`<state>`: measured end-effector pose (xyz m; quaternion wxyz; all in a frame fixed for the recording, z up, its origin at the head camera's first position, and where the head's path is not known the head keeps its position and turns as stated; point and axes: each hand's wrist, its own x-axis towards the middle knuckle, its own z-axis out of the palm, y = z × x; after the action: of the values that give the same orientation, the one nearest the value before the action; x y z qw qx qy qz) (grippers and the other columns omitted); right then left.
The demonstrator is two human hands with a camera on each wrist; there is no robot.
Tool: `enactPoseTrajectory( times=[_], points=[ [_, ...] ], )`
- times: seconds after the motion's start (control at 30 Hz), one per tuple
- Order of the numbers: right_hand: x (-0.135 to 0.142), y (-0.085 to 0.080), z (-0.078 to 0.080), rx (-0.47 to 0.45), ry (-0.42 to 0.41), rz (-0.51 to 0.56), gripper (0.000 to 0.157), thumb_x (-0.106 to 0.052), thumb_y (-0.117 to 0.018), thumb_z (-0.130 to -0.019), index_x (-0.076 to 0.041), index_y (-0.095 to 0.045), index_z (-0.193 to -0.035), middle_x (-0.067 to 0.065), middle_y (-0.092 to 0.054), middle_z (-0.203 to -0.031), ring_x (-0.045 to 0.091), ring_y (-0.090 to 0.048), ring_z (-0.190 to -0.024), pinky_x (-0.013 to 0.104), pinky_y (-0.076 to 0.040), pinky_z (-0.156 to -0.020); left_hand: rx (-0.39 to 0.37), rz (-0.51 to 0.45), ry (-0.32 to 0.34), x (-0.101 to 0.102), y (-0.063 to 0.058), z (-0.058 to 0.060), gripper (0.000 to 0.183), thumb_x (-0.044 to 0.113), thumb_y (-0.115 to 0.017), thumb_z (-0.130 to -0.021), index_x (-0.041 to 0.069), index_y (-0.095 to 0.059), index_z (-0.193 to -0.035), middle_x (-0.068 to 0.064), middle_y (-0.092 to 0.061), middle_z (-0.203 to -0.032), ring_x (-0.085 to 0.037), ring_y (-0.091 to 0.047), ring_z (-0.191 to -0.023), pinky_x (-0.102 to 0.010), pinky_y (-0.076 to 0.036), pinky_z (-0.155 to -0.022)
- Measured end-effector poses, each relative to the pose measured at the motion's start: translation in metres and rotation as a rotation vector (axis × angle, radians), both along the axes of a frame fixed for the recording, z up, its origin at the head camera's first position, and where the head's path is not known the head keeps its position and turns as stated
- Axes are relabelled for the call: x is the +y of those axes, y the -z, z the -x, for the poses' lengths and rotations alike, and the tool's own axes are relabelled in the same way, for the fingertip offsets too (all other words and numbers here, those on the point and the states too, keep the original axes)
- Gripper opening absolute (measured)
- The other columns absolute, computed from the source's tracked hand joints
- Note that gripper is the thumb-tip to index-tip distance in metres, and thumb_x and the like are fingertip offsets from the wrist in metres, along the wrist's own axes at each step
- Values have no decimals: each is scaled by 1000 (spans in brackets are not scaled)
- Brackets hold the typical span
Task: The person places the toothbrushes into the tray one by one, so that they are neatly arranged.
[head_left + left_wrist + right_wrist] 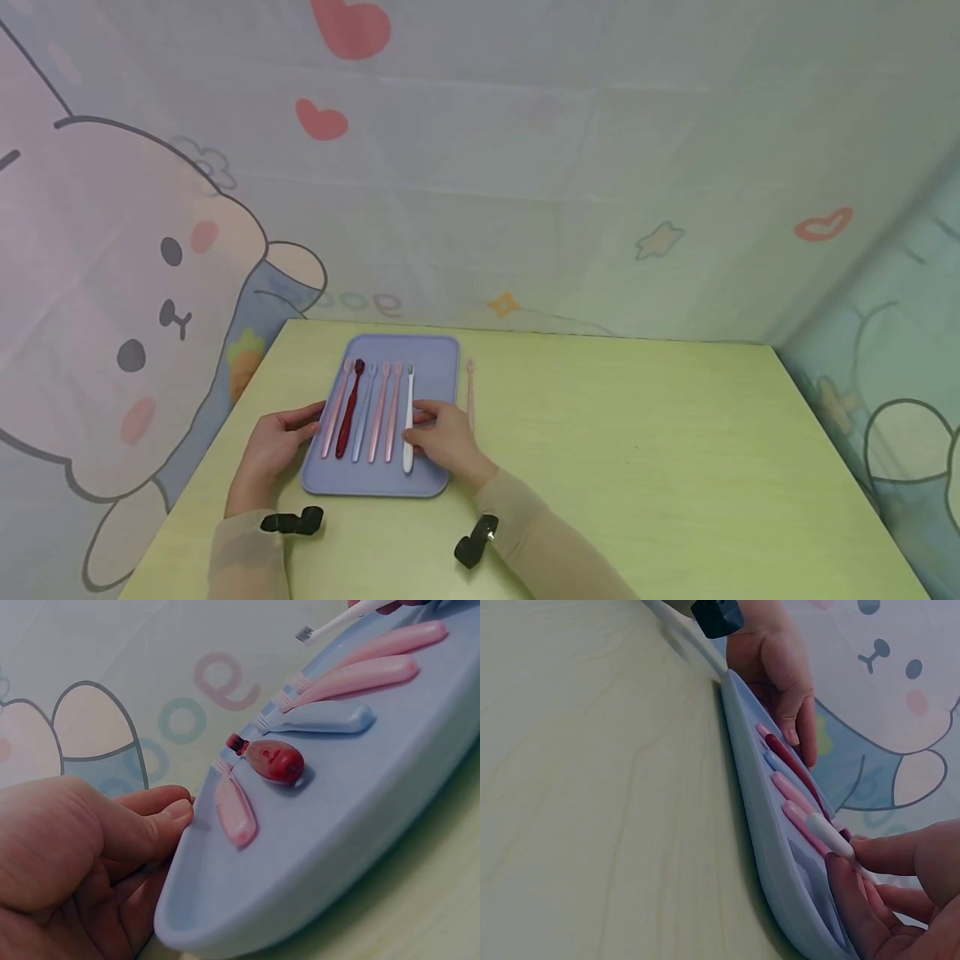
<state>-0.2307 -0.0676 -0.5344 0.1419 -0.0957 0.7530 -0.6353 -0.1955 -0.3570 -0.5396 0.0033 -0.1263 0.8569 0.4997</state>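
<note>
My right hand (pixel 447 436) pinches a white toothbrush (pixel 408 450) between thumb and fingers, over the right part of the lavender tray (pixel 438 358). In the right wrist view its thick white handle (pixel 829 834) overlaps the pink handles. At the tray's left edge is my left hand (pixel 272 450), with straight fingers and thumb tip (pixel 178 810) right at the rim. Side by side in the tray lie a pink toothbrush (pixel 333 425), a dark red toothbrush (pixel 347 421), a pale blue toothbrush (pixel 362 425) and two more pink ones (pixel 378 417), bristle ends toward the back.
Just right of the tray, another pale pink toothbrush (pixel 470 387) lies on the yellow-green table (pixel 637 467), partly hidden by my right hand. A cloth backdrop (pixel 525 167) with cartoon prints rises behind the table. Black wrist cameras (pixel 476 542) sit on both sleeves.
</note>
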Motion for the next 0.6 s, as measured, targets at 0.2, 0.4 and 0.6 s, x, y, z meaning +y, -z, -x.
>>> enactPoseTrajectory(
  times=[0.2,0.4,0.6],
  points=[
    [-6,3,1,15,6,-9,56,5,-80,-89,7,-63,-143,11,-70,-110,15,-74,-91,27,-65,-68,10,-4,0,-3,0,-3,43,8,-69,-105,-1,-61,-147,-25,-61,-145,-47,-42,-149,-60,-31,-123],
    [-10,4,1,33,30,-30,55,6,-80,-88,8,-64,-141,11,-71,-107,17,-75,-90,27,-64,-67,20,-10,-5,-4,2,-5,43,7,-68,-104,-2,-61,-146,-25,-62,-144,-46,-43,-149,-59,-32,-123],
    [-9,5,-1,19,53,-53,53,7,-80,-87,8,-66,-138,10,-72,-105,15,-75,-89,27,-64,-66,-2,-3,-18,1,2,-7,43,8,-68,-105,0,-62,-147,-25,-61,-147,-46,-41,-150,-59,-31,-124]
  ],
)
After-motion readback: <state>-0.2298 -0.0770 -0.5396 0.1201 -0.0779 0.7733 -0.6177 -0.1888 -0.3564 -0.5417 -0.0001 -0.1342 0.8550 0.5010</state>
